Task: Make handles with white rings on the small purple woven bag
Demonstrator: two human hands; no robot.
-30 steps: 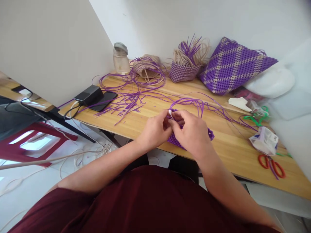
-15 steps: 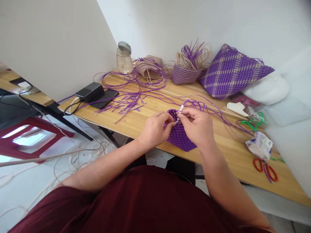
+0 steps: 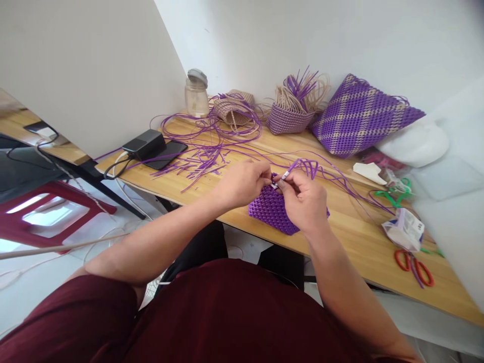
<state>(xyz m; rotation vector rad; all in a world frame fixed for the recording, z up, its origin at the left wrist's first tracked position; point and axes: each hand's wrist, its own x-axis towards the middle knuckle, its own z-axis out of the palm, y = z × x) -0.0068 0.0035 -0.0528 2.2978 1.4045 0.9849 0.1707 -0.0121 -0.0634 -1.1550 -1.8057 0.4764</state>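
Note:
A small purple woven piece [image 3: 270, 212] rests at the front edge of the wooden table [image 3: 351, 229]. My left hand [image 3: 242, 182] is closed on its upper edge from the left. My right hand [image 3: 304, 201] is closed in a pinch on a purple strand with a white-wrapped tip [image 3: 285, 174], right at the top of the weave. Long loose purple strands [image 3: 313, 166] trail from the piece toward the right. Both hands touch the piece and almost meet over it.
Purple strips and offcuts [image 3: 202, 161] litter the table's left part beside a black charger and phone [image 3: 151, 146]. At the back stand a jar [image 3: 196, 95], two half-woven baskets [image 3: 291, 113] and a purple checked bag [image 3: 361, 118]. Red scissors [image 3: 414, 264], green scissors [image 3: 395, 194] and a packet [image 3: 404, 229] lie right. A red stool [image 3: 53, 212] is left.
The woven piece has been turned and lifted into fuller view. My left hand has risen to its top edge, and my right hand has drawn the white-tipped strand out above it.

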